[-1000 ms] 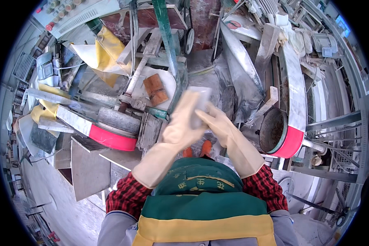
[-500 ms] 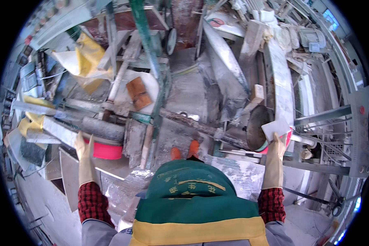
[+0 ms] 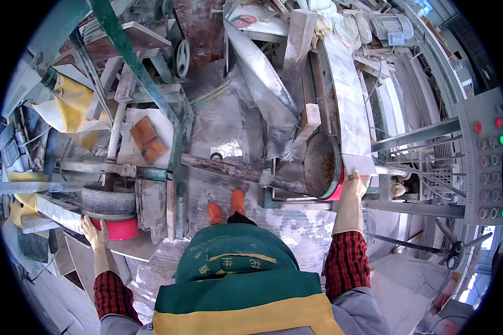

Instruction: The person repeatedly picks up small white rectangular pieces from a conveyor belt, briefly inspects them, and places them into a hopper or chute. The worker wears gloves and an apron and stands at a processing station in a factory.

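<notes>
Both my hands wear cream rubber gloves. On the right, my right hand (image 3: 350,195) grips the near edge of a square, pale grey tile (image 3: 359,163). That tile lies in line with the near end of a long pale strip (image 3: 343,106), just above a red rim. My left hand (image 3: 96,237) is open, thumb and fingers apart, at the near end of another narrow pale strip (image 3: 60,212). Beside its fingertips is a red round basin (image 3: 122,229) under a grey wheel (image 3: 107,199). Whether the left fingers touch the strip is unclear.
A round, dirty pan (image 3: 320,166) sits left of the right-hand strip. A wooden beam (image 3: 235,169) spans the gap ahead of my orange boots (image 3: 238,200). A control panel (image 3: 489,162) stands far right. A brown block (image 3: 147,139) lies on a board at left.
My view has swung to the right. The tile in my right hand was tilted and raised; now it lies flat at the strip's end. My left hand stays by the left strip's end.
</notes>
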`<action>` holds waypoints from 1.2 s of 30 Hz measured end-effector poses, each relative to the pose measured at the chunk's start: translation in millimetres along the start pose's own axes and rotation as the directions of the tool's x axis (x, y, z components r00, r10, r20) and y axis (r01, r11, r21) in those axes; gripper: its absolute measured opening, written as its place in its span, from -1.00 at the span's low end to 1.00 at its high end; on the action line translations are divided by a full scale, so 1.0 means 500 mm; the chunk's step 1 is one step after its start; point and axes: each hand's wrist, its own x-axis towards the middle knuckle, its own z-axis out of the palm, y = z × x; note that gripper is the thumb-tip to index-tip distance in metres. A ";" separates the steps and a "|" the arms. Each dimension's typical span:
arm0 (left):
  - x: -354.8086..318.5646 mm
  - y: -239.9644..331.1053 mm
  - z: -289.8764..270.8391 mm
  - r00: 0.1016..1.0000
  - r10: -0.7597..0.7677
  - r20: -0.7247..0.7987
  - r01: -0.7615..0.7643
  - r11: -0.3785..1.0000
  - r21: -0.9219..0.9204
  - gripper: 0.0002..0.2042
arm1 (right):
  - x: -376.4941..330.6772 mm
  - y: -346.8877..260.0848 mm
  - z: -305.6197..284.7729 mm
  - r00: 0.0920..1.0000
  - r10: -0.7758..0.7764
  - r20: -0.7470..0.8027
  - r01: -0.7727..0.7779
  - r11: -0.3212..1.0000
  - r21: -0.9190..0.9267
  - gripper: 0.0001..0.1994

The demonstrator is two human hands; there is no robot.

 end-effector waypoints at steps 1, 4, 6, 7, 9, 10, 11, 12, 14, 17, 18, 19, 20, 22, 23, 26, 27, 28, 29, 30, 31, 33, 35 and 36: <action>-0.006 0.009 -0.008 1.000 -0.020 0.019 0.020 1.000 0.019 -0.24 | -0.004 0.004 0.013 0.999 -0.041 -0.006 0.041 0.999 0.016 -0.17; -0.022 0.022 -0.020 0.998 -0.050 0.027 0.048 0.997 0.054 -0.24 | -0.030 -0.017 0.038 0.997 0.065 -0.030 -0.069 0.985 -0.158 -0.14; -0.025 -0.004 0.010 0.999 -0.019 -0.034 0.021 0.999 0.049 -0.23 | -0.032 -0.038 0.036 0.991 0.125 0.056 -0.099 0.937 -0.336 -0.21; -0.024 -0.002 0.012 0.995 0.031 -0.095 -0.029 0.999 0.021 -0.22 | -0.029 -0.046 0.036 0.988 0.136 0.078 -0.091 0.901 -0.424 -0.24; -0.024 0.003 0.019 0.998 0.011 -0.061 -0.008 0.999 0.049 -0.22 | -0.028 -0.047 0.043 0.991 0.125 0.053 -0.077 0.840 -0.538 -0.52; -0.022 0.012 0.012 0.999 0.001 -0.049 0.002 0.998 0.061 -0.22 | -0.027 -0.043 0.045 0.990 0.141 0.029 -0.102 0.828 -0.551 -0.52; -0.022 0.011 0.017 0.997 0.007 -0.072 -0.003 0.998 0.066 -0.22 | -0.026 -0.036 0.045 0.988 0.157 0.005 -0.127 0.816 -0.564 -0.52; -0.022 0.007 0.027 0.995 0.013 -0.095 -0.006 0.998 0.070 -0.22 | -0.025 -0.031 0.045 0.985 0.173 -0.019 -0.152 0.803 -0.576 -0.52; -0.026 0.008 0.029 0.993 0.017 -0.117 -0.010 0.998 0.061 -0.22 | -0.025 -0.029 0.055 0.978 0.200 -0.064 -0.199 0.788 -0.583 -0.52; -0.022 0.011 0.030 0.994 0.023 -0.110 -0.019 0.999 0.036 -0.21 | 0.001 -0.036 0.043 0.964 0.267 -0.005 -0.208 0.736 -0.644 -0.44; -0.024 0.011 0.030 0.991 0.031 -0.130 -0.027 0.999 0.034 -0.21 | 0.005 -0.041 0.037 0.963 0.269 0.010 -0.190 0.704 -0.684 -0.42; -0.027 0.010 0.026 0.990 0.029 -0.138 -0.032 0.999 -0.016 -0.21 | 0.006 -0.044 0.033 0.961 0.275 0.026 -0.172 0.669 -0.723 -0.39; -0.031 0.007 0.022 0.989 0.027 -0.146 -0.037 0.997 -0.065 -0.22 | 0.006 -0.049 0.028 0.965 0.258 0.049 -0.148 0.688 -0.710 -0.37; -0.036 0.016 -0.004 0.979 -0.023 -0.205 -0.024 0.973 -0.228 -0.23 | -0.009 -0.053 0.015 0.969 0.226 0.097 -0.101 0.725 -0.682 -0.34; -0.045 0.034 -0.030 0.972 -0.056 -0.228 -0.017 0.952 -0.304 -0.23 | -0.050 -0.061 0.014 0.971 0.164 0.175 -0.046 0.843 -0.537 -0.42; -0.050 0.073 -0.106 0.926 -0.149 -0.348 0.035 0.949 -0.312 -0.21 | -0.091 -0.014 -0.051 0.951 0.059 0.304 0.059 0.928 -0.367 -0.37; -0.037 0.059 -0.110 0.922 -0.194 -0.334 0.093 0.951 -0.296 -0.19 | -0.114 0.004 -0.072 0.943 0.116 0.312 0.021 0.915 -0.404 -0.40; -0.022 0.049 -0.114 0.917 -0.237 -0.321 0.149 0.949 -0.278 -0.18 | -0.138 0.020 -0.094 0.933 0.173 0.314 -0.018 0.897 -0.441 -0.42; -0.005 0.037 -0.118 0.904 -0.314 -0.291 0.226 0.927 -0.300 -0.18 | -0.169 0.038 -0.112 0.924 0.196 0.328 0.011 0.845 -0.534 -0.44; 0.014 0.019 -0.118 0.885 -0.387 -0.259 0.299 0.898 -0.323 -0.18 | -0.197 0.052 -0.132 0.916 0.214 0.340 0.046 0.784 -0.619 -0.45; 0.053 -0.050 -0.084 0.871 -0.469 -0.146 0.389 0.840 -0.378 -0.16 | -0.206 0.065 -0.154 0.879 0.373 0.296 -0.062 0.705 -0.706 -0.47; 0.084 -0.039 -0.099 0.790 -0.612 -0.040 0.540 0.725 -0.427 -0.13 | -0.215 0.097 -0.222 0.828 0.520 0.210 -0.130 0.542 -0.830 -0.48; 0.093 -0.012 -0.133 0.712 -0.697 0.081 0.655 0.619 -0.433 -0.06 | -0.227 0.100 -0.247 0.806 0.567 0.173 -0.151 0.478 -0.865 -0.47; 0.097 -0.019 -0.109 0.725 -0.683 0.083 0.645 0.633 -0.428 -0.06 | -0.228 0.100 -0.257 0.786 0.601 0.144 -0.205 0.474 -0.856 -0.46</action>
